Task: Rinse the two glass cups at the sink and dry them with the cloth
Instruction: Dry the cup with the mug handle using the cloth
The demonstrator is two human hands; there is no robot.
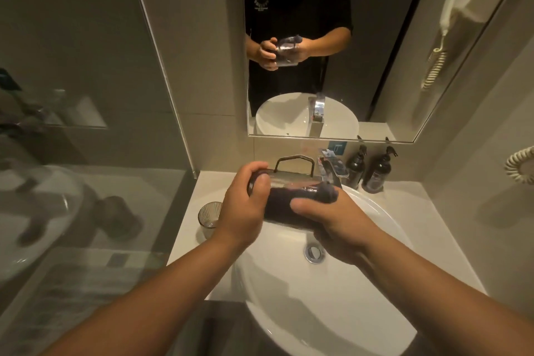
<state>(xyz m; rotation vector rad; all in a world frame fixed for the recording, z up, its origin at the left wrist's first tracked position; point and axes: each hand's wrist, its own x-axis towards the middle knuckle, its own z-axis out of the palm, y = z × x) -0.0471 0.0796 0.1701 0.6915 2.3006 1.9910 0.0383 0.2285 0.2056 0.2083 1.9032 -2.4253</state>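
Note:
Over the white sink I hold a glass cup on its side. My left hand grips its base end. My right hand grips the open end, pressing a dark grey cloth that is stuffed inside the cup and sticks out by my fingers. A second glass cup, ribbed and upright, stands on the white counter to the left of the sink, partly hidden behind my left wrist.
The chrome tap stands behind the basin, with two dark pump bottles to its right. A metal-handled tray sits behind my hands. The drain lies below my right wrist. A mirror hangs above; a glass partition closes the left.

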